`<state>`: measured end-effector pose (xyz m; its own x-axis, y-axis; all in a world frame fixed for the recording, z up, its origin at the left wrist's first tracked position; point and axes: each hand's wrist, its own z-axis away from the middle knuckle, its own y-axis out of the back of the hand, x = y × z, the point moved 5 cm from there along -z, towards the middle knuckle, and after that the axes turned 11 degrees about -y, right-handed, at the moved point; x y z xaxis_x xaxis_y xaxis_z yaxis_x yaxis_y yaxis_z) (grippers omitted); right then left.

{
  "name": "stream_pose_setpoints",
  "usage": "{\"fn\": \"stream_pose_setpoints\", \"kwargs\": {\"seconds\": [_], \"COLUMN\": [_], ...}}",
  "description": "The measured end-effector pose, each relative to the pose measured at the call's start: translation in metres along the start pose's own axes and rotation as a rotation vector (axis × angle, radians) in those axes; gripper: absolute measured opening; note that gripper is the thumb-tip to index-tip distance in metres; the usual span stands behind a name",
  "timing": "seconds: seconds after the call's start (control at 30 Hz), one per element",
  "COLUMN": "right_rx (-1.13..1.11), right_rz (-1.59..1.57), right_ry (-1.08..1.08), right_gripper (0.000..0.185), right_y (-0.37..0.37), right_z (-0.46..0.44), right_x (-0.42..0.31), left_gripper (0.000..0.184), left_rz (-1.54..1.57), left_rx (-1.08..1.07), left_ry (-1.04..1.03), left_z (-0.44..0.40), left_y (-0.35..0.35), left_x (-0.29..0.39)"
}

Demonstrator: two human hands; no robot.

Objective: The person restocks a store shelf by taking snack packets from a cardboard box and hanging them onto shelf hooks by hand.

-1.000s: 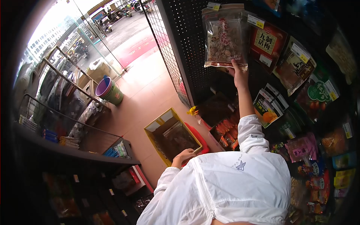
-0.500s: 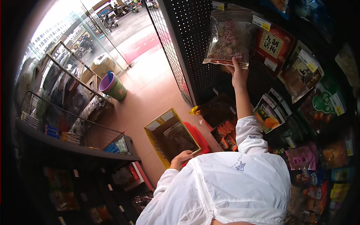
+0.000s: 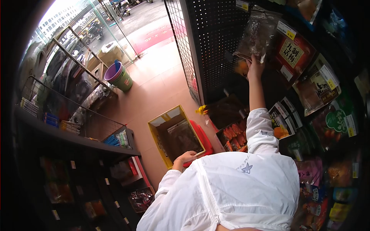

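My right hand (image 3: 255, 68) reaches up to the rack and grips the lower edge of a clear snack bag (image 3: 256, 36) with dark contents, its fingers pressed to the plastic. The bag is tilted, and its print is hard to read. My left hand (image 3: 187, 156) is closed on the near rim of a yellow-edged cardboard box (image 3: 157, 140). Inside the box lies a flat clear packet (image 3: 182, 135). Beside the right-hand bag hangs a red packet (image 3: 291, 54) with a price tag.
A black perforated panel (image 3: 210, 42) stands left of the hanging packets. Orange packets (image 3: 234, 134) fill a low bin beside a red stool (image 3: 203, 140). A purple and green bucket (image 3: 119, 77) stands near the doorway. Dark shelving (image 3: 77, 142) runs along the left.
The bag at my right hand has tilted and turned, so its print and contents show less clearly. The view has shifted, with the rack farther right. My left hand stays on the box rim.
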<state>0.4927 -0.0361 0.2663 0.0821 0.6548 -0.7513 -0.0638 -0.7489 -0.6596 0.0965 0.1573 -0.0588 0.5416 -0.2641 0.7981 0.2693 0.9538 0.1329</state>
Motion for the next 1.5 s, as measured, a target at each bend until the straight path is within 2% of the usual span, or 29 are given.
{"fn": "stream_pose_setpoints", "kwargs": {"seconds": [0.1,0.17,0.2,0.27,0.3,0.4,0.47,0.6,0.63,0.67,0.73,0.8,0.87,0.9,0.97,1.0,1.07,1.13,1.2,1.27,1.33,1.4,1.43,1.47,1.5], "right_rx": [0.068,0.038,0.082,0.032,0.057,-0.235,-0.299,-0.484,-0.518,-0.550,-0.645,-0.751,-0.751,-0.692,-0.680,-0.670,-0.663,-0.753,-0.730,-0.897,-0.909,-1.043,-1.065,-1.066,-1.086], "right_rz": [-0.073,-0.167,-0.208,-0.246,-0.190,0.072,0.202,0.532,0.632,0.732,0.899,1.036,1.034,0.956,0.925,0.895,0.934,0.987,0.957,1.063,1.100,1.258,1.359,1.357,1.514], "right_ry": [0.008,-0.189,-0.278,-0.586,-0.668,-0.716,-0.798,-0.937,-0.960,-0.980,-1.085,-1.170,-1.167,-1.137,-1.166,-1.190,-1.154,-1.072,-1.122,-0.962,-0.955,-0.764,-0.770,-0.767,-0.656], "right_gripper": [0.031,0.026,0.017,0.015,0.011,0.018,0.019,0.019,0.019,0.019,0.019,0.018,0.017,0.017,0.017,0.017,0.016,0.015,0.014,0.014,0.016,0.019,0.028,0.028,0.033], "right_y": [0.028,0.042,0.047,0.059,0.057,0.051,0.048,0.053,0.056,0.060,0.073,0.085,0.085,0.085,0.088,0.087,0.082,0.074,0.073,0.067,0.069,0.066,0.066,0.063,0.069], "right_z": [-0.019,-0.027,-0.024,-0.021,-0.006,0.036,0.067,0.125,0.141,0.158,0.190,0.220,0.244,0.253,0.268,0.273,0.284,0.291,0.295,0.300,0.303,0.307,0.308,0.310,0.310], "right_x": [0.026,0.049,0.059,0.090,0.096,0.111,0.127,0.170,0.181,0.190,0.214,0.234,0.243,0.248,0.263,0.268,0.270,0.272,0.278,0.286,0.304,0.325,0.333,0.339,0.354], "left_gripper": [0.051,0.051,0.050,0.050,0.050,0.050,0.053,0.065,0.063,0.046,0.026,0.018,0.022,0.022,0.026,0.026,0.028,0.027,0.027,0.026,0.026,0.026,0.026,0.027,0.027], "left_rz": [-0.025,-0.054,-0.119,-0.165,-0.129,-0.159,-0.151,-0.315,-0.273,-0.191,-0.140,-0.594,-0.777,-0.776,-0.744,-0.744,-0.163,-0.100,-0.037,-0.074,-0.072,-0.067,-0.063,-0.058,-0.061], "left_rx": [-0.015,-0.017,-0.008,-0.004,0.016,0.033,0.049,0.110,0.169,0.328,0.585,1.106,1.428,1.425,1.590,1.587,1.244,1.200,1.151,1.194,1.176,1.164,1.173,1.185,1.188], "left_ry": [-0.025,-0.025,-0.031,-0.059,-0.023,-0.041,0.007,-0.086,-0.152,-0.241,-0.368,-0.411,-0.269,-0.265,-0.012,-0.012,0.121,0.146,0.171,0.180,0.182,0.184,0.194,0.206,0.207], "left_z": [-0.007,-0.006,-0.001,0.005,0.011,0.012,0.022,0.021,0.026,0.035,0.044,0.081,0.111,0.116,0.127,0.127,0.108,0.102,0.096,0.098,0.098,0.097,0.097,0.097,0.098], "left_y": [0.000,0.000,0.001,0.004,0.004,0.006,0.006,0.015,0.023,0.033,0.061,0.082,0.096,0.099,0.106,0.105,0.103,0.105,0.106,0.109,0.110,0.110,0.108,0.108,0.107], "left_x": [-0.009,-0.006,0.006,0.015,0.022,0.023,0.035,0.038,0.046,0.056,0.055,0.056,0.047,0.038,0.009,-0.003,-0.049,-0.056,-0.059,-0.055,-0.055,-0.054,-0.053,-0.053,-0.052]}}
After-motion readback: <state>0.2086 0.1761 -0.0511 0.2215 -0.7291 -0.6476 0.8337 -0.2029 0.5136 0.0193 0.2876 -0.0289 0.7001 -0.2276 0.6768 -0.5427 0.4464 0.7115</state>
